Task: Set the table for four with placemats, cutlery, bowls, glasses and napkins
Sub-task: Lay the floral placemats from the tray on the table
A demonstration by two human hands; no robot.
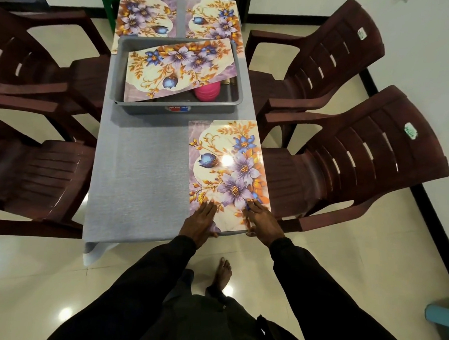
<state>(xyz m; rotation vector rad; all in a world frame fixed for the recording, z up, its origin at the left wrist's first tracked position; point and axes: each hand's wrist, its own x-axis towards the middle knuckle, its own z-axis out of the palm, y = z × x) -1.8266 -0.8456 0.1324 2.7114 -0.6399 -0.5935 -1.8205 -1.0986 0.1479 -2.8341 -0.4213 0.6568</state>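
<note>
- Placemat [226,170] under my hands is lying flat on the near right part of the table [140,170], its long axis running straight away from me toward the grey tub [114,68].
- I'm pressing my left hand [198,220] on its near left corner, fingers spread and flat, gripping nothing.
- My right hand [263,221] is resting on the near right corner the same way, open, palm down, fingertips on the printed flowers.
- Both hands are sitting at the mat's near short edge, so the whole length of it is stretching forward from my fingertips.
- I'm judging this one as the third placed: two more mats, far left placemat [145,16] and far right placemat [215,20], are lying well ahead of my hands, beyond the tub.
- The last placemat [179,68] is resting tilted across the tub, straight ahead and slightly left of my left hand, its long axis running crosswise to the one I'm touching.
- That is the relation I'm watching: the spare mat is lying forward, nearer my left hand, and the bare cloth for it is lying just to the left of that same hand.
- I'm thinking the left hand is the better one to reach forward, with a quarter turn needed before laying it down.
- Something pink [208,91] is showing under the tilted mat; I cannot tell what else is beneath it.
</note>
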